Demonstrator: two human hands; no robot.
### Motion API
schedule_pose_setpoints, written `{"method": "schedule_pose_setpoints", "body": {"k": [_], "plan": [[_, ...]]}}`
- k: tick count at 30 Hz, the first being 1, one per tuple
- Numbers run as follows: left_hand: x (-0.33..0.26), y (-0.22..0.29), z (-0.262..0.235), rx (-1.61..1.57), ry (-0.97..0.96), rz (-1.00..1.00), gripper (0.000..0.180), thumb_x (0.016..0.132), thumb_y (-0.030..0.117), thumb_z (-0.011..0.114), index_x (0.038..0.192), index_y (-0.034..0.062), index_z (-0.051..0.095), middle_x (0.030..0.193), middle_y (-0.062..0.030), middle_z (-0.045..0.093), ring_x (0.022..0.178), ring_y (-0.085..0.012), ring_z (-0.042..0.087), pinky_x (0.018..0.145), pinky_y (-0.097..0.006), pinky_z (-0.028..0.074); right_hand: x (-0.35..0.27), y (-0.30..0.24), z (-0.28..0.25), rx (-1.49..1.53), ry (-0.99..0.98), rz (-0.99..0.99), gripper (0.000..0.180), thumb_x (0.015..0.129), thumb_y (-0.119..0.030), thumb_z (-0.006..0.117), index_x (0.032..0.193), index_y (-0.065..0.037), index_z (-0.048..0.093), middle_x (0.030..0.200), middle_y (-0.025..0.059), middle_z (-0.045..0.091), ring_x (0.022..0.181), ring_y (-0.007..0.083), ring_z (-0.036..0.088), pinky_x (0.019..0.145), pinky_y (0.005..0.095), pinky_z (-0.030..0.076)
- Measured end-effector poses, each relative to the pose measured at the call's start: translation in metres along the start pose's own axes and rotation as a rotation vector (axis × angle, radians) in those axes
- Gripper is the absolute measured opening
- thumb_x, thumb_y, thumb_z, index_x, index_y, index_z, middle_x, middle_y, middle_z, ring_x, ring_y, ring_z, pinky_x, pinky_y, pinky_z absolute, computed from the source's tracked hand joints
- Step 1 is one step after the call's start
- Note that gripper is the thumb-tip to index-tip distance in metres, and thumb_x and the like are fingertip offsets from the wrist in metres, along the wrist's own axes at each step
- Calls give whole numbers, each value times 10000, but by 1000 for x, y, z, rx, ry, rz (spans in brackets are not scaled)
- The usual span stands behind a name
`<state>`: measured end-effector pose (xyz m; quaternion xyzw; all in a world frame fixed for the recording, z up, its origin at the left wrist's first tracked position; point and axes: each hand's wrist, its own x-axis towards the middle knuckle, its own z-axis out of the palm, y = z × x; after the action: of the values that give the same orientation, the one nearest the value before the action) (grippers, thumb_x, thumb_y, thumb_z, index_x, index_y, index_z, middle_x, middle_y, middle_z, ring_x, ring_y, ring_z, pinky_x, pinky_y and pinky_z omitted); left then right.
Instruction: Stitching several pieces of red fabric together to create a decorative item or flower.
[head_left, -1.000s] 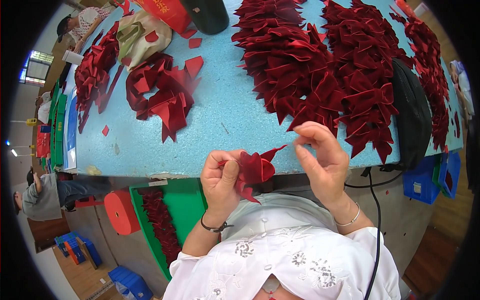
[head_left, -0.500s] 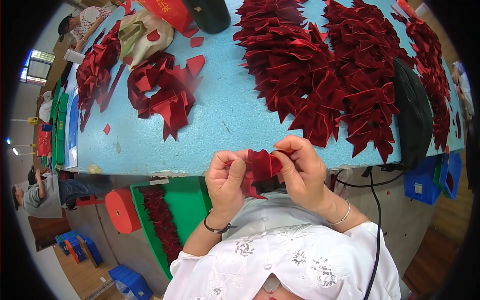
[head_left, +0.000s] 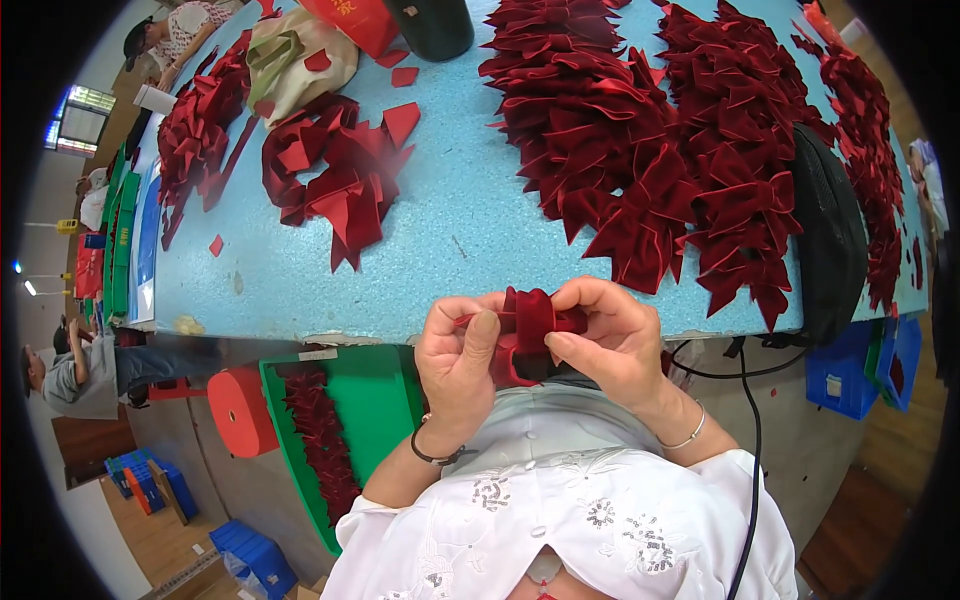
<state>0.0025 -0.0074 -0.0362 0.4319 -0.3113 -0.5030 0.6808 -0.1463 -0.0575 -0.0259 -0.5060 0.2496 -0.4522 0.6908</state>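
Between my two hands, at the near edge of the table, is a dark red velvet bow [head_left: 532, 322] with a strip standing upright around its middle. My left hand [head_left: 458, 352] pinches the bow's left side between thumb and fingers. My right hand [head_left: 612, 340] grips its right side, thumb close to the middle strip. A red tail hangs below the fingers. Beyond my hands lie rows of finished-looking velvet bows [head_left: 640, 215] and more bows [head_left: 745, 200] to their right. Loose velvet pieces [head_left: 345, 190] form a heap at the left.
On the blue table [head_left: 450, 200] stand a dark cup [head_left: 435, 28], a cream cloth bag [head_left: 300, 60] and a black bag [head_left: 828, 230]. Below the edge is a green crate [head_left: 375, 385] holding bows, beside a red ribbon roll [head_left: 240, 412]. A black cable [head_left: 755, 430] hangs at right.
The strip around the bow's middle now stands more upright, and my right thumb has moved lower beside it. Both hands still hold the bow. The view has shifted slightly.
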Motion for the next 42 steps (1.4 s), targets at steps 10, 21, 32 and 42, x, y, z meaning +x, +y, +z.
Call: {"method": "schedule_pose_setpoints", "body": {"k": [10, 21, 32, 42], "plan": [[0, 14, 0, 92, -144, 73, 190, 907, 180, 555, 923, 18, 459, 1049, -186, 596, 860, -153, 589, 756, -260, 489, 4, -14, -17, 208, -137, 156, 221, 811, 35, 575, 1028, 77, 562, 861, 64, 621, 713, 76, 574, 608, 193, 469], [-2, 17, 0, 263, -301, 207, 175, 885, 136, 584, 923, 21, 457, 1057, -226, 577, 852, -168, 592, 734, -266, 492, -5, -16, -19, -221, -94, 6, 160, 794, 53, 598, 954, 62, 609, 790, 83, 598, 609, 97, 540, 496, 197, 419], [0, 9, 2, 278, -285, 280, 139, 844, 53, 621, 854, 7, 489, 1046, -226, 583, 899, -177, 584, 782, -288, 484, -9, -8, -21, -71, -63, 106, 113, 826, 3, 558, 903, 66, 611, 750, 74, 589, 588, 82, 515, 474, 202, 386], [14, 7, -7, 205, -411, 172, 135, 784, -92, 603, 841, -12, 510, 1037, -229, 602, 892, -184, 598, 755, -288, 496, -1, -5, -27, -163, -156, 91, 146, 788, 17, 611, 922, 77, 612, 791, 70, 606, 600, 68, 506, 485, 203, 391]]}}
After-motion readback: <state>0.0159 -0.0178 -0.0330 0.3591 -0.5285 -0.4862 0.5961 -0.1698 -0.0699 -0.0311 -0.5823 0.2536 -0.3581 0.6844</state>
